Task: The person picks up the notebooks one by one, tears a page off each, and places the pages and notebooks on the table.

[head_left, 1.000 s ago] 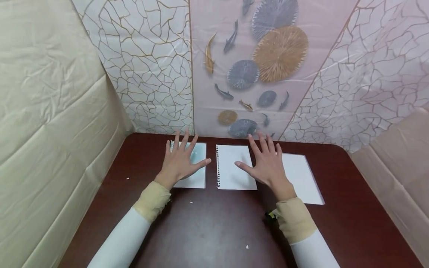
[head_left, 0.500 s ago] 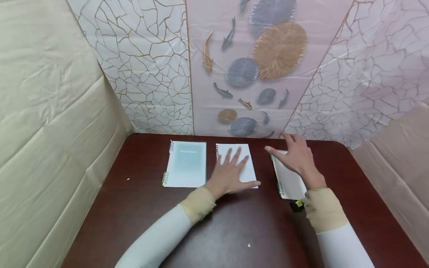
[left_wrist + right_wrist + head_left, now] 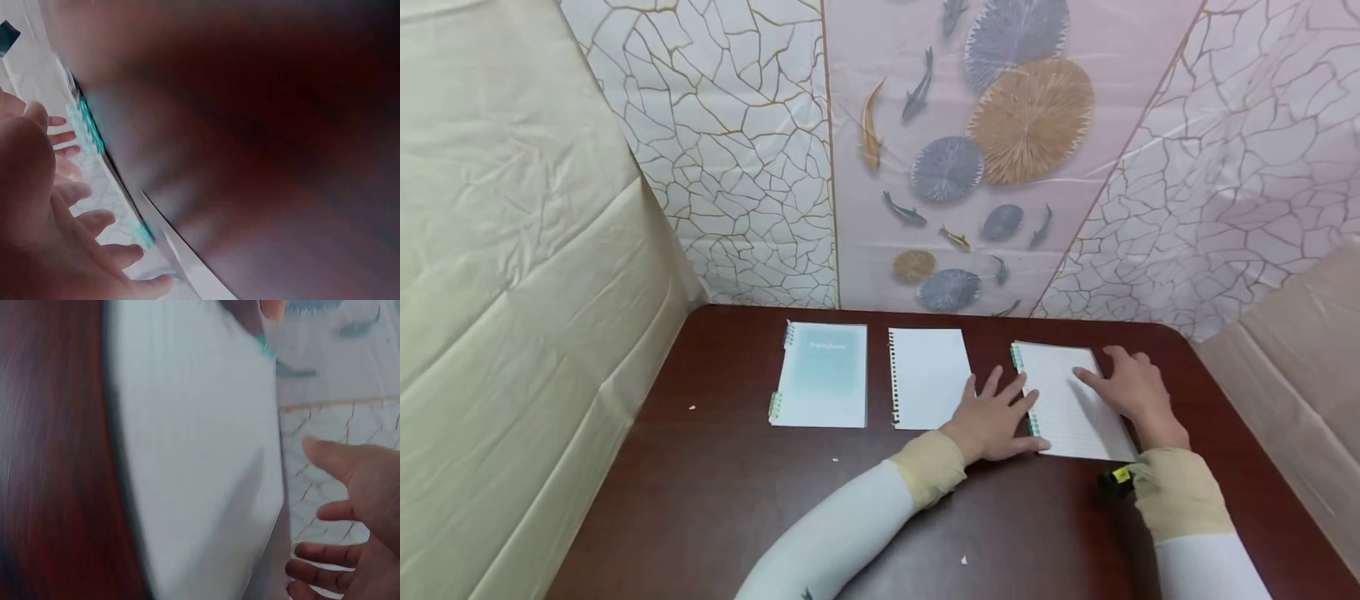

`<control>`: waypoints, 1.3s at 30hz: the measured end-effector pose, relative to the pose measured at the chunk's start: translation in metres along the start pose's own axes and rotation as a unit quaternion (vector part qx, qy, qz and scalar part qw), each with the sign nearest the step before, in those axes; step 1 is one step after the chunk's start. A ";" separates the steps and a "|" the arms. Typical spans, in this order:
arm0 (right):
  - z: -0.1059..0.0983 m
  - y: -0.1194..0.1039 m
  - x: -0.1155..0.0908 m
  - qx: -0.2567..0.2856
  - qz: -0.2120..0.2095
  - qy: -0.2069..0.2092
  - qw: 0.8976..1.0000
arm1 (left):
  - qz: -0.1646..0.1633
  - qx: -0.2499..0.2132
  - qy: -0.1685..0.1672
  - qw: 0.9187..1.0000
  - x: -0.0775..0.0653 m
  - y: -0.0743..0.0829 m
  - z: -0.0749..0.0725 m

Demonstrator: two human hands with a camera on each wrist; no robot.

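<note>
At the right of the table lies a ring-bound notebook (image 3: 1060,408) with a white lined page up and turquoise rings (image 3: 90,125) along its left side. My left hand (image 3: 995,421) has its fingers spread, the fingertips over that ringed edge in the head view. On the other side, my right hand (image 3: 1137,396) is by the notebook's right edge, its thumb over the page and its fingers loosely bent. In the right wrist view this hand (image 3: 356,531) has thumb and fingers apart, with nothing between them.
A notebook with a pale blue "freedom" cover (image 3: 823,379) lies at the left. Between the two notebooks is white paper (image 3: 925,375) with punched holes on its left. Small white scraps dot the dark table (image 3: 842,517). Patterned cloth (image 3: 760,167) hangs behind.
My left hand has crossed rightward from the blue-covered notebook, over the middle paper, to the right notebook. My right hand has moved right to its far side, uncovering the lined page and rings.
</note>
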State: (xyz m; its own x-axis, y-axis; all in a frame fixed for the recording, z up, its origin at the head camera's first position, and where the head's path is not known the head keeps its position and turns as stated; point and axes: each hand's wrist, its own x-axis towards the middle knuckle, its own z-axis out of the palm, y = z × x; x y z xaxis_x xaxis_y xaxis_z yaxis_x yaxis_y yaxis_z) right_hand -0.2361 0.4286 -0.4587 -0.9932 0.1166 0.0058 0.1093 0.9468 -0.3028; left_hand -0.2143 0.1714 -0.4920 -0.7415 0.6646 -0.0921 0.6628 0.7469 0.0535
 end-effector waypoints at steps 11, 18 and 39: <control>-0.008 0.030 -0.015 0.014 0.072 -0.113 0.991 | -0.017 0.026 -0.020 0.999 0.002 0.018 0.002; -0.003 0.026 -0.021 0.051 0.106 -0.124 0.985 | -0.021 0.013 -0.022 0.999 0.003 0.022 0.004; -0.051 -0.027 -0.039 0.112 -0.039 -0.034 0.992 | 0.022 -0.104 -0.007 0.994 0.006 0.006 -0.013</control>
State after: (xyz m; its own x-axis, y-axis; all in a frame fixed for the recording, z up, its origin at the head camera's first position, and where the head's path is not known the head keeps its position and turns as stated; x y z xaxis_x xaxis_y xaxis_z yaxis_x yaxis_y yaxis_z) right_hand -0.1980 0.4135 -0.4024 -0.9996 0.0170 -0.0241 0.0269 0.8611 -0.5078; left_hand -0.2160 0.1802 -0.4792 -0.7093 0.6979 -0.0993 0.6581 0.7061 0.2615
